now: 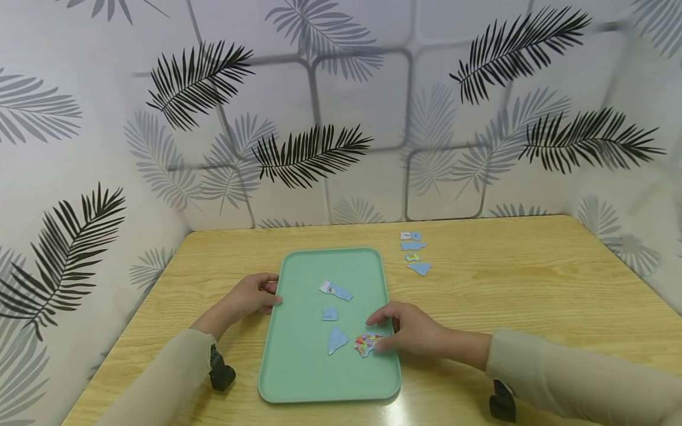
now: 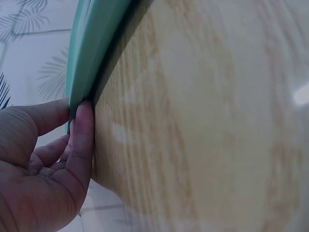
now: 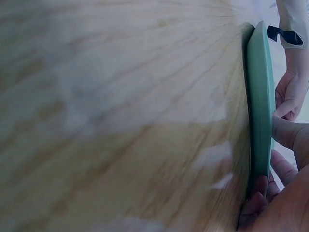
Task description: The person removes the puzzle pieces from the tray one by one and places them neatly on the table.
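A light green rectangular tray (image 1: 298,361) lies on the wooden table. My left hand (image 1: 247,299) pinches its left rim, thumb on top and fingers beneath, as the left wrist view shows of the hand (image 2: 53,169). At the right rim, my right hand (image 1: 418,331) holds the tray, thumb and index finger over the inside, other fingers outside and low. The right thumb lies over the edge of a multicoloured cut-out piece (image 1: 366,343). Also on the tray are a light blue triangular piece (image 1: 337,340), a small blue square piece (image 1: 330,313) and a long blue-and-white piece (image 1: 338,291).
Beyond the tray's far right corner, several small pieces lie in a column: a white-and-blue one (image 1: 410,235), a blue strip (image 1: 412,245), a yellow-green one (image 1: 412,257) and a blue triangle (image 1: 421,268). A leaf-patterned wall covering (image 1: 362,177) borders the table (image 1: 533,284).
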A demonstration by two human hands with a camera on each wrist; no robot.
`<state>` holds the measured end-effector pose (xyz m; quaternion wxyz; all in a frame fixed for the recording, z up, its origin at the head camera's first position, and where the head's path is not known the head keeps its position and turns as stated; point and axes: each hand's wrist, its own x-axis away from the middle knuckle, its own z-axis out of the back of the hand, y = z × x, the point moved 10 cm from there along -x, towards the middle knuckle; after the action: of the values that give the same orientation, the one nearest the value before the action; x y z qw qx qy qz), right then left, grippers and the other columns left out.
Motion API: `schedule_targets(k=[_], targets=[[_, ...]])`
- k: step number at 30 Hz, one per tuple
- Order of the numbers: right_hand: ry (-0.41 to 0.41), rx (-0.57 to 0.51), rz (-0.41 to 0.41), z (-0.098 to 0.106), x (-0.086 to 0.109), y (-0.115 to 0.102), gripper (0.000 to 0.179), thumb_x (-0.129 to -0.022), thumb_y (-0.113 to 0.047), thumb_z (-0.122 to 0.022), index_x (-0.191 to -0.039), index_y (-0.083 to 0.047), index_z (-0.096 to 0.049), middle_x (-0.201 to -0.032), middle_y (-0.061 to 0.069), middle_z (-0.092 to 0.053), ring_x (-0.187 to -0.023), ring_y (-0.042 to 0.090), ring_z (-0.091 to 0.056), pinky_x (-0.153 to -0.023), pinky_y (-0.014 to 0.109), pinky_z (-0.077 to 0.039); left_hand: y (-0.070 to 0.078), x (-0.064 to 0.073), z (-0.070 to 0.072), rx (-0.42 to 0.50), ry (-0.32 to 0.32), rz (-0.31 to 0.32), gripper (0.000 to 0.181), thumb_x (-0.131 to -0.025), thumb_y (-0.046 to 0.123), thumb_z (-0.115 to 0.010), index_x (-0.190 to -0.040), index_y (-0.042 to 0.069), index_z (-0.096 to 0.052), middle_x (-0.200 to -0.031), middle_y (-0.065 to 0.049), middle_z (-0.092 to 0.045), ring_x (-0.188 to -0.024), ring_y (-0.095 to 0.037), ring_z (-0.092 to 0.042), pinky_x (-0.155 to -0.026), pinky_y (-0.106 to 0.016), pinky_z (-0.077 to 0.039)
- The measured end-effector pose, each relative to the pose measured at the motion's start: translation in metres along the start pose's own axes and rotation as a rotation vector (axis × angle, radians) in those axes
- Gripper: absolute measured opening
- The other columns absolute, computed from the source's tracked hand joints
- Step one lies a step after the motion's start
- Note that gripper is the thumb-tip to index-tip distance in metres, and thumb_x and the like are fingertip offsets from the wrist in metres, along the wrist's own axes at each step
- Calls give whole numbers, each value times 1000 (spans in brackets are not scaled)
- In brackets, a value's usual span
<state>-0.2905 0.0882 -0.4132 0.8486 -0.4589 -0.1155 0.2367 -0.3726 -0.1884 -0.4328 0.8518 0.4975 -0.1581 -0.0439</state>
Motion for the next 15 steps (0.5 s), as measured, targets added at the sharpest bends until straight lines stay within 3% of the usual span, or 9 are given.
schedule_targets(k=[10,15], targets=[[-20,76,27,-4,0,-3,38,-72,-13,-87,-107,-8,-74,-96,-1,-59,-86,18,-49,-72,25,-42,0,0,1,-7,7,13,59,-89,0,-68,-142,-7,-41,-100,-13,-51,-82,-20,-55,-70,-32,-56],[-32,102,56,-6,0,-5,36,-73,-16,-86,-107,-9,-75,-91,-3,-60,-82,15,-50,-68,24,-41,0,1,0,-9,7,17,59,-89,0,-68,-142,-6,-42,-101,-14,-53,-83,-20,-57,-71,-33,-56]])
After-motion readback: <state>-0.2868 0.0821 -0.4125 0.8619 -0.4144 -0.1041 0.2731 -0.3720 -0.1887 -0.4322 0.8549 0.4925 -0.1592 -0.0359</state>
